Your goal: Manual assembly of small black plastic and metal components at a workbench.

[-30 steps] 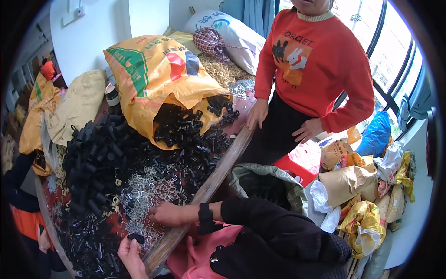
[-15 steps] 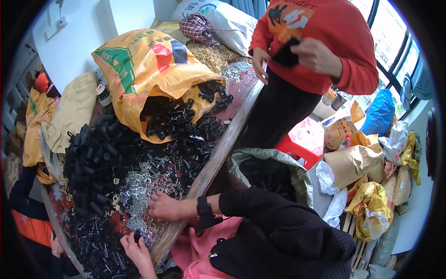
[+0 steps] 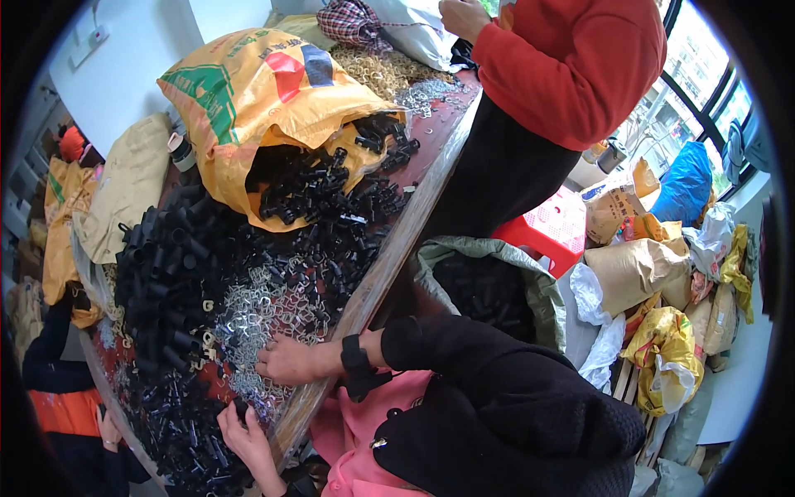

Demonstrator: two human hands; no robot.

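My left hand (image 3: 248,443) is at the near edge of the table, its fingers curled around a small black plastic piece (image 3: 241,407). Just beyond it, my right hand (image 3: 287,361) rests at a pile of small silvery metal rings (image 3: 257,319), fingertips bent down into it. Whatever those fingertips pinch is hidden. A heap of small black plastic clips (image 3: 178,427) lies left of my left hand. Farther off are short black tubes (image 3: 161,282), piled high.
A yellow woven sack (image 3: 240,116) spills black parts across the table. A wooden rail (image 3: 389,265) edges the table, with an open sack of black pieces (image 3: 484,290) beside it. One person in a red top (image 3: 571,74) stands beyond; another person's hand (image 3: 108,428) shows at far left.
The person in red has turned and moved their hands up toward the far end of the table. My hands stay nearly in place, and the view has shifted slightly.
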